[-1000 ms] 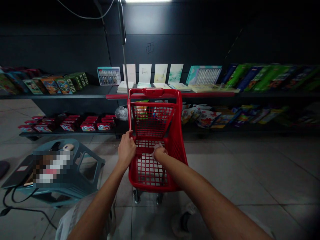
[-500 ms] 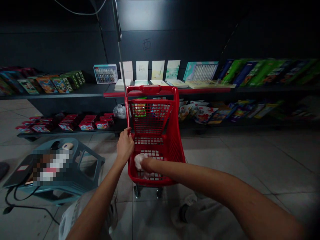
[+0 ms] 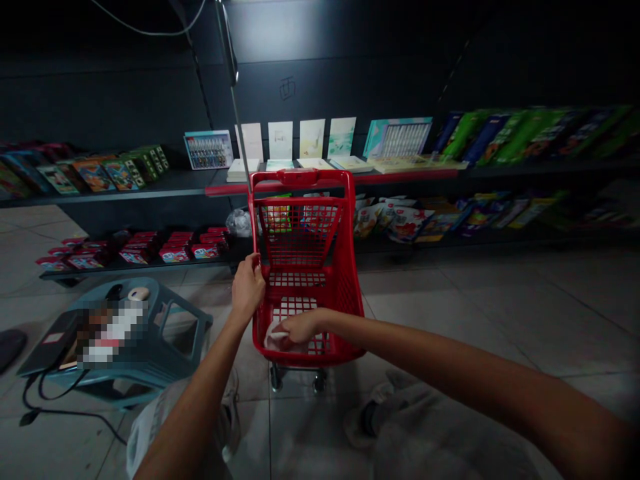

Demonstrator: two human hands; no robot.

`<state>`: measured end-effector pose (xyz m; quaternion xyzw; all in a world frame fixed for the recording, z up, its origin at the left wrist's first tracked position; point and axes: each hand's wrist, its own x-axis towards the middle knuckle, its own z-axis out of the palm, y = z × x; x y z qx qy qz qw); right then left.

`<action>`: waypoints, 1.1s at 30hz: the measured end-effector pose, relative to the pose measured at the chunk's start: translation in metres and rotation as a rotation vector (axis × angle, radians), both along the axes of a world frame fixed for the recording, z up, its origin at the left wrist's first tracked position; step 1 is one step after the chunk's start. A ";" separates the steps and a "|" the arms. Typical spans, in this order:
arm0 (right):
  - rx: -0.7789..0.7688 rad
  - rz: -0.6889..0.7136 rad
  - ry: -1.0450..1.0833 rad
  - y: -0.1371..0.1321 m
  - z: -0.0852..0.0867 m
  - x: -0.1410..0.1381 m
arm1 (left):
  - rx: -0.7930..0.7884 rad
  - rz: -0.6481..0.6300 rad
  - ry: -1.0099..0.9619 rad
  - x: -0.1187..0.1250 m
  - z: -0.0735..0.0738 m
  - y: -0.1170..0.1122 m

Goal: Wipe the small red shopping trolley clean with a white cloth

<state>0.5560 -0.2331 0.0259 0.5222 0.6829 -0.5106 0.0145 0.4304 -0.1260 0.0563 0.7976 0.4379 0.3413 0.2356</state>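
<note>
A small red plastic shopping cart (image 3: 345, 280) stands on the tiled floor in front of me, its handle at the far side. My left hand (image 3: 247, 288) is closed on the cart's left rim. My right hand (image 3: 299, 328) reaches inside the basket and presses a white cloth (image 3: 273, 339) against the front left of the mesh bottom, fingers curled on it. My knees and a shoe show at the bottom of the view.
A blue-grey plastic stool (image 3: 165, 333) with small items on top stands at the left, cables trailing on the floor. Dark shelves (image 3: 165, 181) along the back wall hold books, boxes and packets. A thin metal pole (image 3: 239, 133) rises behind the cart.
My right hand has moved the cloth from the basket's near right rim down and left to its front bottom corner. The left hand has kept its grip on the rim.
</note>
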 end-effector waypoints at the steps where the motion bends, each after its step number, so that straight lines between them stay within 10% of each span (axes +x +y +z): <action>1: -0.002 0.059 -0.050 -0.005 0.005 0.005 | 0.004 -0.011 0.002 -0.001 0.000 0.001; 13: -0.040 0.275 -0.759 -0.037 0.076 0.051 | 0.046 -0.095 0.015 -0.005 -0.004 0.016; 19: 0.314 0.219 -0.799 -0.053 0.078 0.062 | 0.059 -0.127 0.022 -0.009 -0.001 0.020; 27: 0.145 0.424 -0.675 -0.046 0.082 0.034 | 0.071 -0.151 0.117 -0.016 0.012 0.040; 33: 0.089 0.452 -0.596 -0.019 0.059 0.020 | 0.287 -0.030 0.139 -0.020 0.046 -0.045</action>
